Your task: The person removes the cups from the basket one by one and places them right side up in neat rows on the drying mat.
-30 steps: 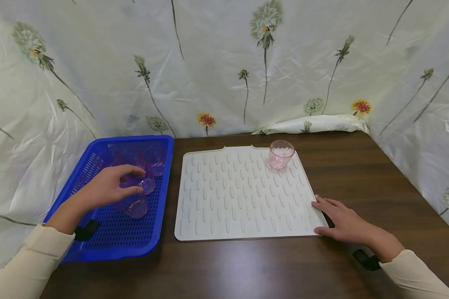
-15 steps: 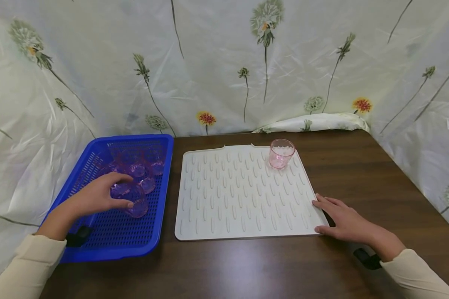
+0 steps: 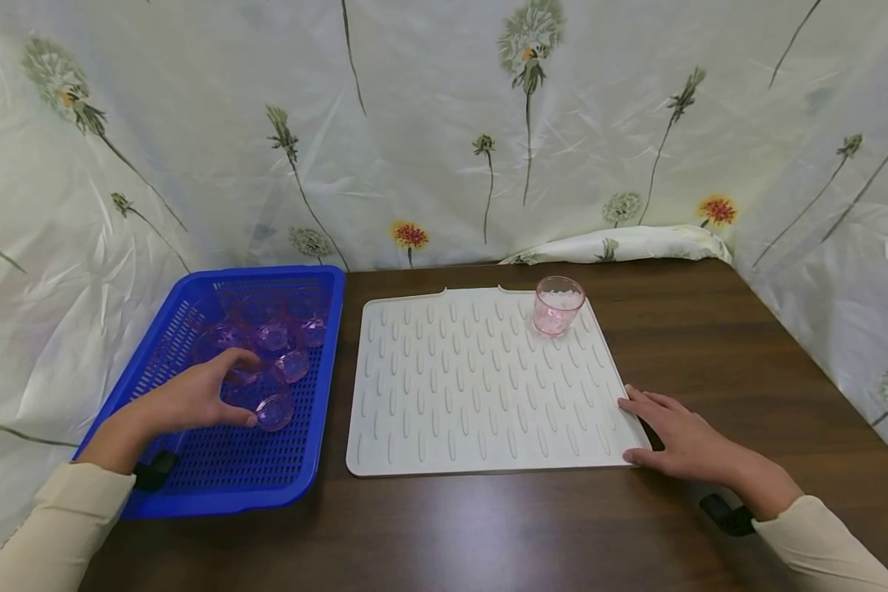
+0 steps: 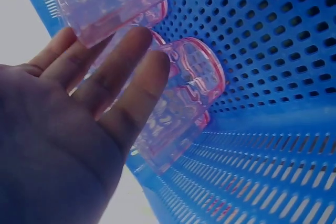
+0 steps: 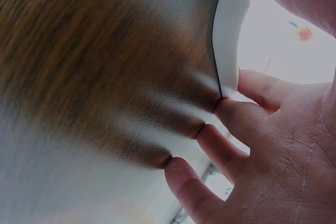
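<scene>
In the head view my left hand (image 3: 192,397) reaches into the blue plastic basket (image 3: 318,444), thumb and index finger apart beside the nearest pink glass (image 3: 274,411). In the left wrist view its fingers (image 4: 128,100) are fairly straight, with a pink glass (image 4: 110,3) in front of some fingertips; firm contact cannot be made out. Several more pink glasses stand there upside down, rims on the basket floor. My right hand (image 3: 681,436) rests at the right edge of the white ridged drying mat (image 3: 481,386), fingers spread, with fingertips (image 5: 181,169) on the table.
One pink glass (image 3: 557,306) stands on the mat's far right corner. The dark wooden table (image 3: 488,526) extends in front and to the right. A flowered sheet (image 3: 429,164) hangs behind and at both sides, with a fold lying along the table's back edge.
My left hand has moved left and slightly down within the basket, to beside the nearest glass. The right hand, mat and glass on it have stayed in place.
</scene>
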Demonstrator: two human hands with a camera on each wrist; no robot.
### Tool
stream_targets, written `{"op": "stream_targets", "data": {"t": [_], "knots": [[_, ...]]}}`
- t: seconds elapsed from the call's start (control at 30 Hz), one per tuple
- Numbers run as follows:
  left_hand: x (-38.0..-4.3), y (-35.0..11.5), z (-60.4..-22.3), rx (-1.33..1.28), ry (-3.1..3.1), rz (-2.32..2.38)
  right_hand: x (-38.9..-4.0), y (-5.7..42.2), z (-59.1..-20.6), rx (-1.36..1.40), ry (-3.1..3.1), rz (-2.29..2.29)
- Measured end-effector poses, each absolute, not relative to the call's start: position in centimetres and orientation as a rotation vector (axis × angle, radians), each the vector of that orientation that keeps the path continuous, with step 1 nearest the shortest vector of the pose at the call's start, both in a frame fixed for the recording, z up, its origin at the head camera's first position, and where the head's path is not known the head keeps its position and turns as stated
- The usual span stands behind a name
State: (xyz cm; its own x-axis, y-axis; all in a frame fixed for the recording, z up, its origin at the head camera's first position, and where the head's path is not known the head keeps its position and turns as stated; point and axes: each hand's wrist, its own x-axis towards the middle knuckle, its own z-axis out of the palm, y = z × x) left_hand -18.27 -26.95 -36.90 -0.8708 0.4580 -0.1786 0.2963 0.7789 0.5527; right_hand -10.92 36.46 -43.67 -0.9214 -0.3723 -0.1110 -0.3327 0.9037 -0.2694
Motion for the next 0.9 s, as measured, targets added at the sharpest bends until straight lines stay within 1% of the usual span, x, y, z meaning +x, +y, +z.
{"op": "stream_targets", "data": {"t": [0.4, 0.9], "knots": [[-18.87, -27.61, -37.81, 0.596, 2.408, 1.008, -10.83, 36.42, -43.65, -0.517, 2.901, -0.371], [-18.97, -27.59, -37.59, 0.594, 2.394, 1.003, -10.84, 36.52, -43.52, -0.533, 2.903, -0.363]]}}
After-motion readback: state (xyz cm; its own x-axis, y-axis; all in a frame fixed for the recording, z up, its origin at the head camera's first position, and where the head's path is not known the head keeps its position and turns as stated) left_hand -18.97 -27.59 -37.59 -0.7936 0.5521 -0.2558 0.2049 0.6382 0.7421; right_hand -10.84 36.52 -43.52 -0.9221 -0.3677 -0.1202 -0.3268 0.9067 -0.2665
